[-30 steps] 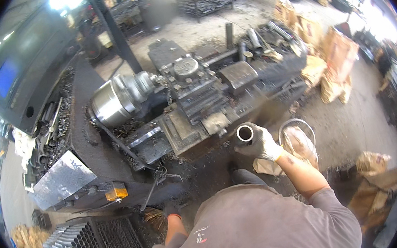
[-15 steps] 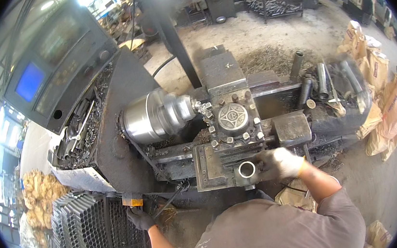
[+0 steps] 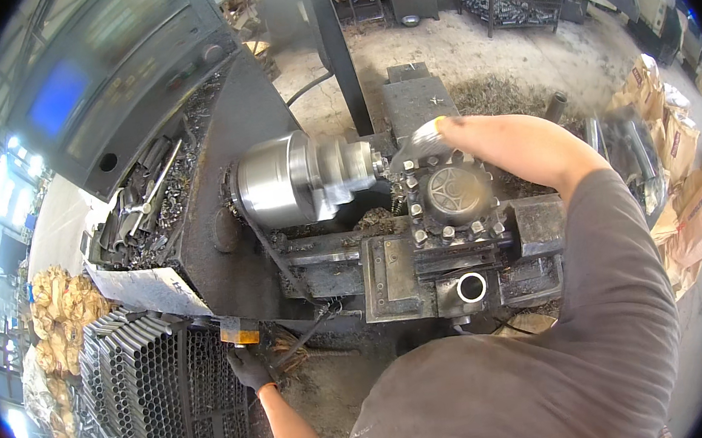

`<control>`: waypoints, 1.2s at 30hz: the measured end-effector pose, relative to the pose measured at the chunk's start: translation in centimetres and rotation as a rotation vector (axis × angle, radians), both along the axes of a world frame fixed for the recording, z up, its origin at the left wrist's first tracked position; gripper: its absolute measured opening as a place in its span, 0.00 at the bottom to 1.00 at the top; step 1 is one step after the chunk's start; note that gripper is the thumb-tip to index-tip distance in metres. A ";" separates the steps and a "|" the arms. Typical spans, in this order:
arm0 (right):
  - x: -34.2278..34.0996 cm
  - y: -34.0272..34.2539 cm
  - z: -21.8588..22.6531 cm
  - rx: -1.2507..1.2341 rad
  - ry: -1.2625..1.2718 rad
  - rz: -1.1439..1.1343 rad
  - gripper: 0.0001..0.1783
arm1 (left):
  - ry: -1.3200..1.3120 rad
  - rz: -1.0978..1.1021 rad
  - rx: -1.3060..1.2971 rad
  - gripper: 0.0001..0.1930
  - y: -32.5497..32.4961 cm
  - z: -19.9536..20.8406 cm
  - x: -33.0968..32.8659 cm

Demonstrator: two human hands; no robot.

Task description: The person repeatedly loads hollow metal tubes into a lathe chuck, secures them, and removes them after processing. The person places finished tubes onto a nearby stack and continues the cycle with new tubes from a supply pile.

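Note:
My left hand [image 3: 252, 371], in a dark glove, is low on the left, just under a small orange-and-yellow box [image 3: 241, 333] on the lathe's front. How its fingers meet the box is hard to see. My right arm reaches across the lathe. The gloved right hand [image 3: 423, 140], smeared by motion, is at the far side of the square tool post [image 3: 456, 194], close to the end of the shiny chuck [image 3: 278, 180]. Its fingers cannot be made out. Nearer to me, an open-ended metal cylinder [image 3: 470, 288] stands upright on the carriage.
Stacked metal tubes [image 3: 142, 386] fill the lower left. A control panel with a blue screen [image 3: 60, 97] and a tray of chips [image 3: 138, 211] stand at left. Paper sacks [image 3: 691, 200] line the right; a wire bin [image 3: 508, 1] is at the back.
My right hand has moved from beside the upright cylinder, away from me, to the tool post's far side near the chuck. The left hand stays by the box. The view has shifted slightly.

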State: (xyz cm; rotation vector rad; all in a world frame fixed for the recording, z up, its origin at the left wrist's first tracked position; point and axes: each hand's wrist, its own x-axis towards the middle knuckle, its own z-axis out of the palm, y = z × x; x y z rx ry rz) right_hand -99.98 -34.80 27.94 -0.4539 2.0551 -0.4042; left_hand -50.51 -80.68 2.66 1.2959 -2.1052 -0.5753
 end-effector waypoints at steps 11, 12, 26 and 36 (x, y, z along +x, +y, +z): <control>-10.3 6.0 -0.8 0.113 1.062 0.308 0.23 | 0.377 0.151 0.472 0.25 8.9 -3.4 5.8; -12.1 7.4 -0.9 0.224 1.013 0.086 0.23 | 0.330 0.135 0.475 0.24 9.8 -4.0 6.3; -20.8 15.3 -15.9 0.535 1.183 0.161 0.14 | -0.047 -0.207 0.360 0.20 17.2 2.1 -1.9; -7.1 -3.7 -7.5 -0.098 0.268 0.289 0.27 | 0.172 -0.888 -0.441 0.24 22.6 13.4 -19.4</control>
